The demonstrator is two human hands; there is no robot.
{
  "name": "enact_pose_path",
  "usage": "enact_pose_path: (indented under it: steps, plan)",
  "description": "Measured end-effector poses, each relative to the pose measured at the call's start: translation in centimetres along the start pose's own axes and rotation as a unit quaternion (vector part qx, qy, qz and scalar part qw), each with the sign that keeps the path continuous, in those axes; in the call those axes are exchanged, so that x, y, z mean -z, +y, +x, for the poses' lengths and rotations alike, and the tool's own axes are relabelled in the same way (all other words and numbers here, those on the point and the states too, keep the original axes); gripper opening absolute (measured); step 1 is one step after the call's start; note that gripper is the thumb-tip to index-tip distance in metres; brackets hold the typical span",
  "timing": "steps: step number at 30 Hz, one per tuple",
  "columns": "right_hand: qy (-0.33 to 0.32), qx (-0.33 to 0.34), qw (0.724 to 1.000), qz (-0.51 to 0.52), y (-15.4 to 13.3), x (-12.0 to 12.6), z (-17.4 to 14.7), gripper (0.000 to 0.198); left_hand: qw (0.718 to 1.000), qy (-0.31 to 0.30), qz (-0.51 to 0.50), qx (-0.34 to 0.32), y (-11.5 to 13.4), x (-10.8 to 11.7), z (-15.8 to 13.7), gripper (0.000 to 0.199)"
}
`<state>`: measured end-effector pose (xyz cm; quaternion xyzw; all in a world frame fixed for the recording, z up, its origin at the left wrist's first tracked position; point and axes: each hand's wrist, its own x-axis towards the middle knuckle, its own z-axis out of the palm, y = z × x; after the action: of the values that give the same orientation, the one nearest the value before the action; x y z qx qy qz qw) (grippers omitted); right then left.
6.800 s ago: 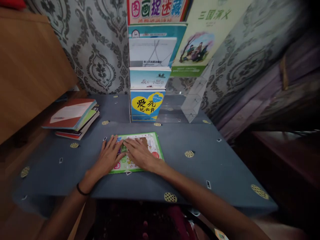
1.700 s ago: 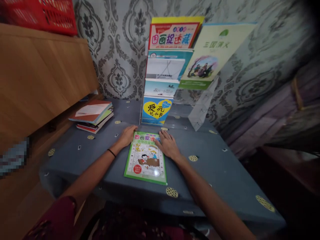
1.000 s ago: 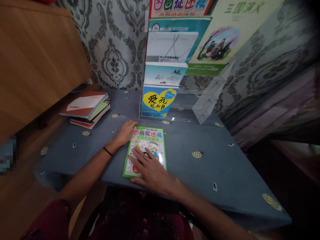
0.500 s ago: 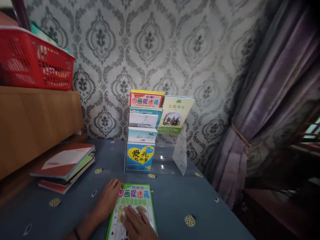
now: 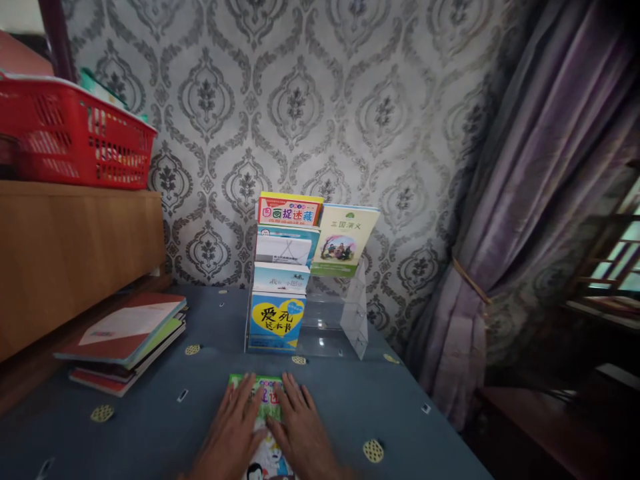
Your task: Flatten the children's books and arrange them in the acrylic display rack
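Observation:
A green-bordered picture book (image 5: 270, 427) lies face up near the front of the table, its title partly covered by fingers. My left hand (image 5: 235, 427) rests flat over its left side, fingers stretched forward. Over the right side lies my right hand (image 5: 303, 427), also flat with fingers apart. Just beyond stands a clear acrylic book rack (image 5: 356, 317). Its left column holds several books in tiers, with a blue book with a yellow heart (image 5: 276, 321) lowest. A pale green book (image 5: 345, 240) leans in the upper right tier.
On the left, a stack of books and notebooks (image 5: 125, 327) lies beside a wooden cabinet (image 5: 80, 253). A red plastic basket (image 5: 75, 133) sits on top of the cabinet. The blue-grey tablecloth (image 5: 340, 400) has a patterned print. A purple curtain (image 5: 465, 320) hangs to the right.
My left hand has moved from the book's upper left edge onto its cover. My right hand has shifted forward and right, now beside the left. The view has tilted slightly upward.

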<state>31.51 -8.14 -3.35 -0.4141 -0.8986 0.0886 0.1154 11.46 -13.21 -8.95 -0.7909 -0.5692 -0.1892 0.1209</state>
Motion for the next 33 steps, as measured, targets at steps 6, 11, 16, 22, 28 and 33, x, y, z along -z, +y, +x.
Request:
enact_pose_path:
  steps: [6,11,16,22,28,33]
  plan:
    - [-0.023,0.006,0.999,-0.023,-0.6,0.8,-0.1,0.059,0.996,-0.054,-0.054,-0.042,4.4,1.1,-2.1,0.079]
    - [-0.018,0.004,0.999,-0.031,-1.0,1.0,0.0,0.055,0.992,-0.097,-0.077,0.005,7.0,5.7,-2.4,0.058]
    - [-0.014,0.014,0.999,-0.025,-0.5,0.0,0.2,0.051,0.984,-0.118,-0.124,-0.041,10.0,7.6,-4.7,0.051]
    - [-0.005,0.005,1.0,0.006,0.0,0.0,0.3,0.05,0.98,-0.132,-0.141,-0.043,10.5,9.0,-5.0,0.045]
    - [0.066,0.029,0.995,0.064,-0.9,0.2,-1.5,0.047,0.962,-0.104,-0.251,-0.001,9.6,10.1,-5.0,0.039]
    - [0.103,0.106,0.987,0.059,-1.6,-1.2,-2.6,0.047,0.943,-0.029,-0.322,0.075,6.8,9.5,-3.6,0.036]
